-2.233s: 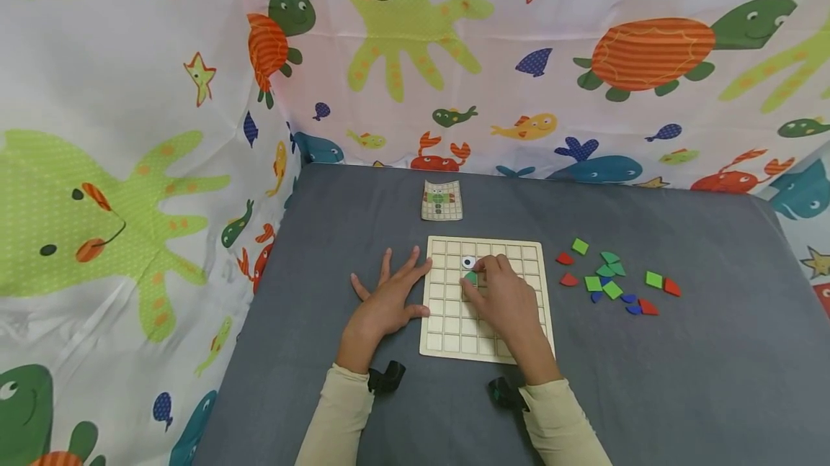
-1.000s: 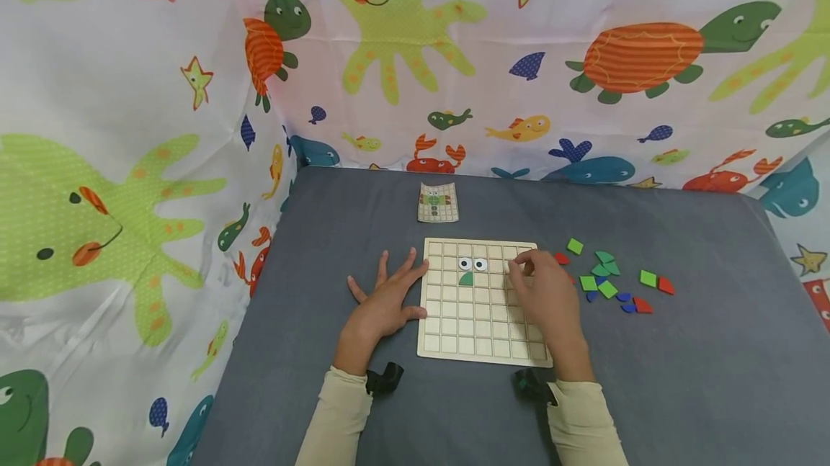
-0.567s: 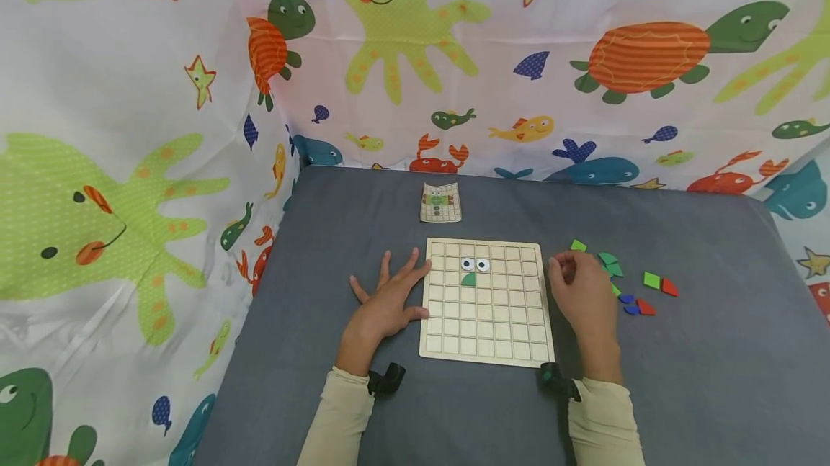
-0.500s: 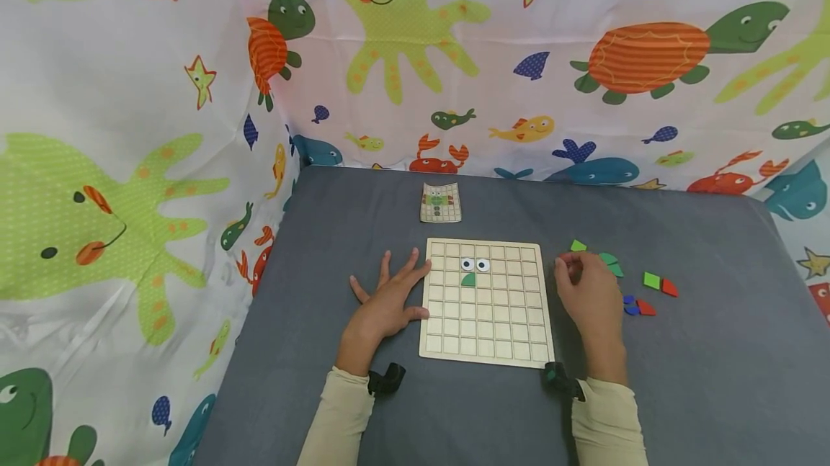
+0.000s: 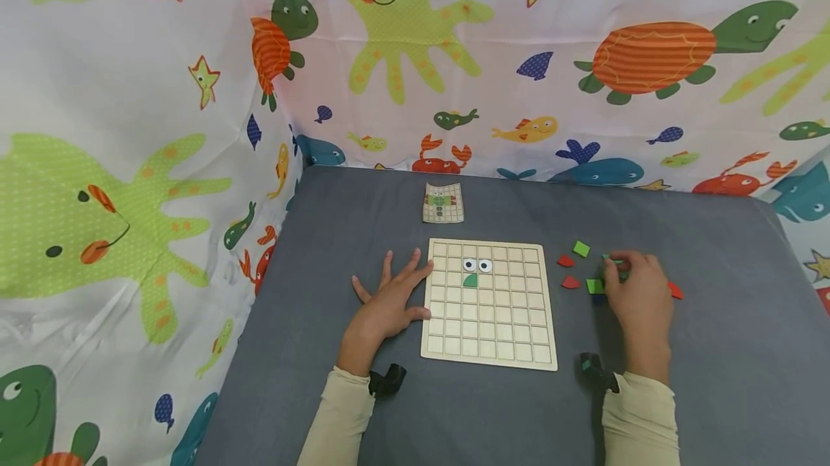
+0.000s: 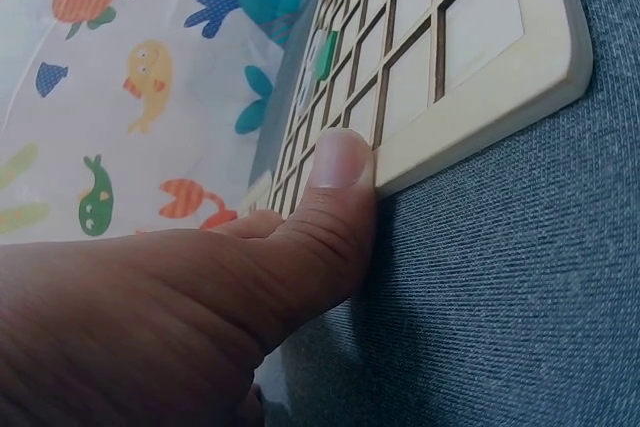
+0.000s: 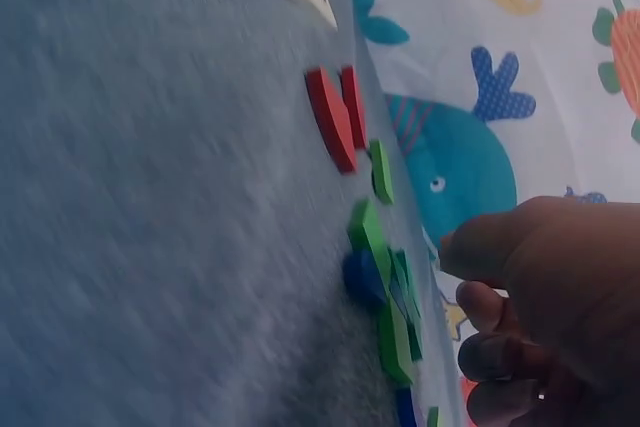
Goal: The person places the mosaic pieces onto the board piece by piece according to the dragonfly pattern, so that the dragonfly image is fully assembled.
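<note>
A square wooden grid board (image 5: pixel 489 340) lies on the grey cloth. It carries two round eye pieces (image 5: pixel 470 265) and, under the left one, a dark green curved piece (image 5: pixel 470 280). My left hand (image 5: pixel 384 307) is spread flat, its fingertips on the board's left edge; the left wrist view shows the thumb (image 6: pixel 335 187) touching the rim. Over the loose pieces at the right hovers my right hand (image 5: pixel 640 300), thumb and bent fingers apart. Dark green pieces (image 7: pixel 407 302) lie just beyond it in the right wrist view. I see nothing between its fingers.
Loose red pieces (image 5: pixel 570 282) and light green squares (image 5: pixel 581 248) lie right of the board. Blue pieces (image 7: pixel 365 279) are among them, partly behind the right hand in the head view. A small printed card (image 5: pixel 443 214) lies behind the board. Patterned curtains (image 5: pixel 493 142) border the table.
My right hand has left the board, passed over the red pieces and moved further right to the dark green ones. Both eye pieces now show uncovered. The left hand has stayed put.
</note>
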The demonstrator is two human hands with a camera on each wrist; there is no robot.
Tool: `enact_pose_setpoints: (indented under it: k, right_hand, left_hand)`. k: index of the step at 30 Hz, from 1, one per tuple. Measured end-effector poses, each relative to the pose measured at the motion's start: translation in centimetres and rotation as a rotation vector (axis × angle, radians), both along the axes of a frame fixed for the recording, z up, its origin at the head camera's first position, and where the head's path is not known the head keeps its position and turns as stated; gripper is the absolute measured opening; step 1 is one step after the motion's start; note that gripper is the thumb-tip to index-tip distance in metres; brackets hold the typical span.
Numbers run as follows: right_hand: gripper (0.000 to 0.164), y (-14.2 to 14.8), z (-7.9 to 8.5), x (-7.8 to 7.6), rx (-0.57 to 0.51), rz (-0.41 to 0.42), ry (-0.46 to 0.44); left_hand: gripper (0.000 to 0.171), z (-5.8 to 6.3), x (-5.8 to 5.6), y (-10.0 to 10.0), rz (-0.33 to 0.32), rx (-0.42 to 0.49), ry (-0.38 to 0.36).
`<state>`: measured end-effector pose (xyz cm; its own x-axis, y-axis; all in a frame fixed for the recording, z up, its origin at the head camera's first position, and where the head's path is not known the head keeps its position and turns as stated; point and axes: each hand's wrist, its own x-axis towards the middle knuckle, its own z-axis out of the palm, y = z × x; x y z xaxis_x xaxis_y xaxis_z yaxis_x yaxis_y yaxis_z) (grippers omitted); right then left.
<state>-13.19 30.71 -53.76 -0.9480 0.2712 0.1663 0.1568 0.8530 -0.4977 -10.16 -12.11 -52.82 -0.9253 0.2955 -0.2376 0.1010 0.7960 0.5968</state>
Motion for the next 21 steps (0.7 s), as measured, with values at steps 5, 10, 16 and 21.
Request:
enact_pose_setpoints:
  k: [5,10,16,21]
  right_hand:
    - [0.039,1.2,0.2,-0.3,0.025,-0.017,-0.098]
    - [0.042,1.7,0.6,-0.6,0.030,-0.017,-0.173]
    - [0.042,1.8,0.4,-0.6,0.048,0.009,-0.182]
    - [0.045,2.1,0.4,-0.8,0.048,0.019,-0.221]
  left_hand:
    - [0.092,0.0,0.0,0.1,-0.003,-0.002,-0.004]
    - [0.091,0.0,0.0,0.0,-0.010,0.004,-0.004]
    - [0.091,0.1,0.0,0.1,-0.008,0.003,0.000]
    - [0.091,0.2,0.1,0.2,-0.004,-0.002,0.000]
